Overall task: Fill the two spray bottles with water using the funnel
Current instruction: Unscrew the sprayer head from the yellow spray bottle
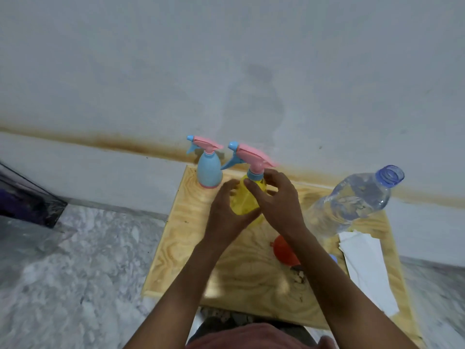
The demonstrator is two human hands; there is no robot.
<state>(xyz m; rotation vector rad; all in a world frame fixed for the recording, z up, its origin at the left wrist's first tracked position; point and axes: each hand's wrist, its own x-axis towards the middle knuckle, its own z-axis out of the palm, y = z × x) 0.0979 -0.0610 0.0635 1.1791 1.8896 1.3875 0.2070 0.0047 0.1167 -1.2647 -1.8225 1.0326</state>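
Pale wall with a rusty streak, grey marbled floor, plywood table.

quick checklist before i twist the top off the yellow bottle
1. Yellow spray bottle upright on the table: ok.
2. Left hand holds its body: ok.
3. Right hand grips its neck: ok.
4. Spray top off: not ok, still on.
5. Water bottle uncapped: ok.
6. Funnel close by: ok, partly behind the right forearm.

Soft, even, dim indoor light; faint shadows, slight blur, wide-angle bending at edges
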